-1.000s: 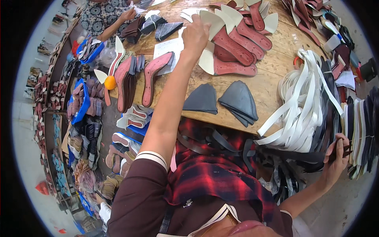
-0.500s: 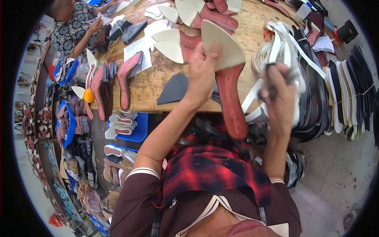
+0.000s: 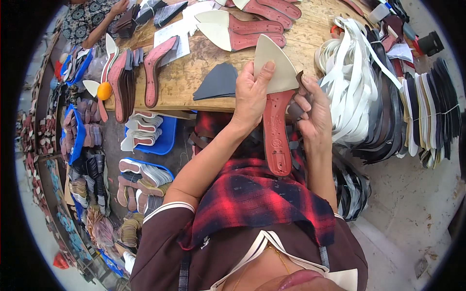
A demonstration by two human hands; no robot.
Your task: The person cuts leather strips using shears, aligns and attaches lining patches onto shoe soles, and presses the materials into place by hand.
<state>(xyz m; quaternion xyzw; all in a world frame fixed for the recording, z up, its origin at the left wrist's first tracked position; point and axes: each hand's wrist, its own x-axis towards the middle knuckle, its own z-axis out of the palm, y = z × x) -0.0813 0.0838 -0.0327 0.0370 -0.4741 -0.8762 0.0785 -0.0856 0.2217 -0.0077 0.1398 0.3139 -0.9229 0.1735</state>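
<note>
- While the left hand (image 3: pixel 252 94) grips the sole piece (image 3: pixel 277 136) by its cream toe part (image 3: pixel 273 51), thumb laid on top, the right hand (image 3: pixel 314 104) pinches a dark strip (image 3: pixel 300 77) just beside the right edge.
- The sole piece is in the air, toe pointing away; its red heel end reaches over the plaid apron (image 3: pixel 262 208), nearer to the person than the wooden table (image 3: pixel 310 36).
- The step in hand seems to be bringing the strip to the edge where cream meets red.
- To do it well, I would hold the toe part firm and flat, pinch the strip close to its end, and let it follow the curve without pulling.
- The left thumb should stay away from this edge.
- The left fingertips are hidden under the sole piece, so their exact hold cannot be told.
- A dark rounded piece (image 3: pixel 294 111) sits among the right fingers; whether it belongs to the strip is unclear.
- Whether the strip touches the edge is also hard to see.
- At the upper left, a co-worker (image 3: pixel 92 22) is cut off by the frame.
</note>
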